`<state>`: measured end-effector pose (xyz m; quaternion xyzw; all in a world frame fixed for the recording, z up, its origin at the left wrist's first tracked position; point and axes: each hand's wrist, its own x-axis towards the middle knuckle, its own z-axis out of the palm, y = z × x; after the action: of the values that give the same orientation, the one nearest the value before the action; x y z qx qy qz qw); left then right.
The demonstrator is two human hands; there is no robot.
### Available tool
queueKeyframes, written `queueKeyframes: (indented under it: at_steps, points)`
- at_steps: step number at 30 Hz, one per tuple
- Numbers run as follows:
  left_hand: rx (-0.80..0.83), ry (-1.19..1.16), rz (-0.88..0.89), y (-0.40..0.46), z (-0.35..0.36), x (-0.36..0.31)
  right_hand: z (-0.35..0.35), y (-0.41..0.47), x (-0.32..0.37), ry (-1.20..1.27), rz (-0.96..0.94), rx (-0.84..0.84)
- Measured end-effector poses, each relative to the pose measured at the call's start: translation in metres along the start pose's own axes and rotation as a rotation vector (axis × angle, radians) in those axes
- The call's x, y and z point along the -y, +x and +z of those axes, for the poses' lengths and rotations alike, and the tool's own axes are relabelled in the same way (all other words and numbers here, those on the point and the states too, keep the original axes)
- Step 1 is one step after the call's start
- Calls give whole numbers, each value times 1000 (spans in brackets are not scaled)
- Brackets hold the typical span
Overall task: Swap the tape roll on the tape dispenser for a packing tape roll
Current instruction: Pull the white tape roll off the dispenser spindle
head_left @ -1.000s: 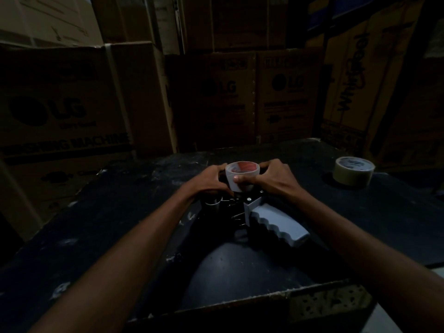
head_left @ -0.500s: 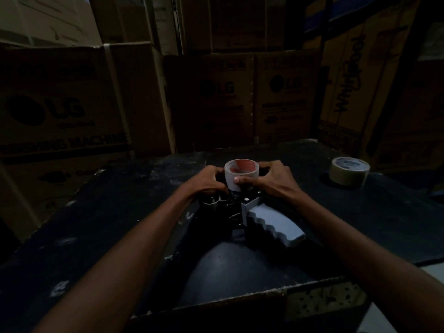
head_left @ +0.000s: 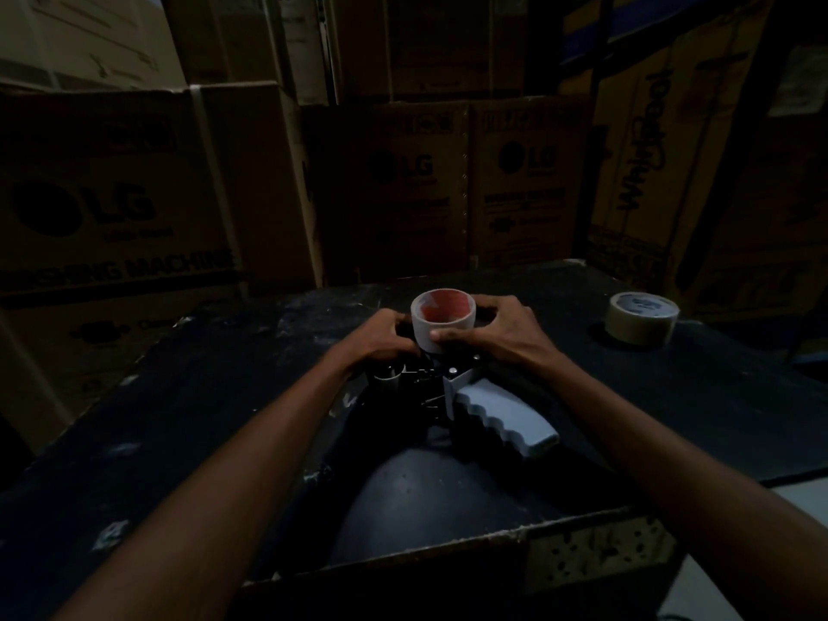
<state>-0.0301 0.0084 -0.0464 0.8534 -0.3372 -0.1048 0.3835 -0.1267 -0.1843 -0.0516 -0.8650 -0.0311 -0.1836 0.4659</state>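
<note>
Gripping a pale tape roll [head_left: 443, 322] from both sides, the right hand [head_left: 506, 329] and left hand [head_left: 385, 336] close their fingers around it above the tape dispenser [head_left: 497, 416], which lies on the dark table [head_left: 188, 419]. Well apart to the right sits a packing tape roll [head_left: 643, 316].

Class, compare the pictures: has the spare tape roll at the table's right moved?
No. The spare tape roll keeps its place near the table's right edge; only the camera shifted.

Dark table [head_left: 188, 396] with dispenser [head_left: 502, 414], tan roll [head_left: 641, 324].
</note>
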Motion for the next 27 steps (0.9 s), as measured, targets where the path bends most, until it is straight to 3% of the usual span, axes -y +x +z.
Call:
queueKeyframes:
  at_steps: [10,20,27]
  points:
    - [-118,-55,68,-12,2,-1,-24,-16,-4,95,39,-146]
    - [-617,-281,26,-37,22,0,-83,-93,-25,55,175,-279]
    - [-740,-314,-86,-66,30,9,-135,-156,-59,-36,321,-413]
